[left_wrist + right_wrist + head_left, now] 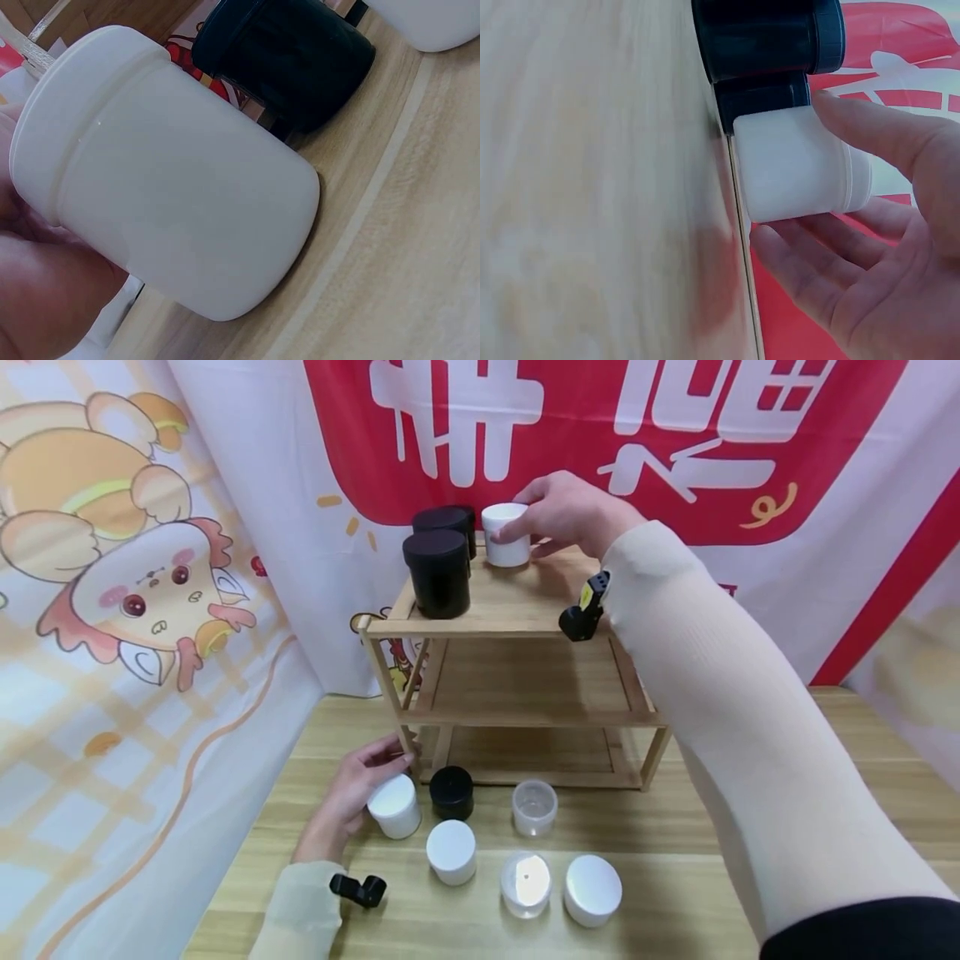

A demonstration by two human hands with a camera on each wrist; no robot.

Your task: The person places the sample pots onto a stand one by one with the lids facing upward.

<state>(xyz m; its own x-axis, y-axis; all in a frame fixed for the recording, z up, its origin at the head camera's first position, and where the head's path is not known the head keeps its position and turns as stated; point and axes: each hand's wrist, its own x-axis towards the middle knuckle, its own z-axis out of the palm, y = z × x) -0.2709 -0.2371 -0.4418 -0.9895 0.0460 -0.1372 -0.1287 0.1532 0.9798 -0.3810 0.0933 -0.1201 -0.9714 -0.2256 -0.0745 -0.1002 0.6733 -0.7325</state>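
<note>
My right hand (573, 514) holds a white lidded jar (507, 547) at the back of the wooden shelf's top board (525, 597). In the right wrist view, thumb and fingers lie on opposite sides of this jar (791, 166), its base right at the board. Several black jars (437, 575) stand to its left. Low at the left, my left hand (365, 777) pinches the shelf's front left leg (386, 681) between thumb and fingers. Close before that hand stands another white jar (395, 807), which hides part of the hand in the left wrist view.
Before the shelf, the wooden table (360, 906) carries a small black jar (452, 793), a white jar (452, 852), another white jar (592, 891) and two clear tubs, one farther back (535, 808) and one nearer (526, 885). A printed cloth (247, 527) hangs behind.
</note>
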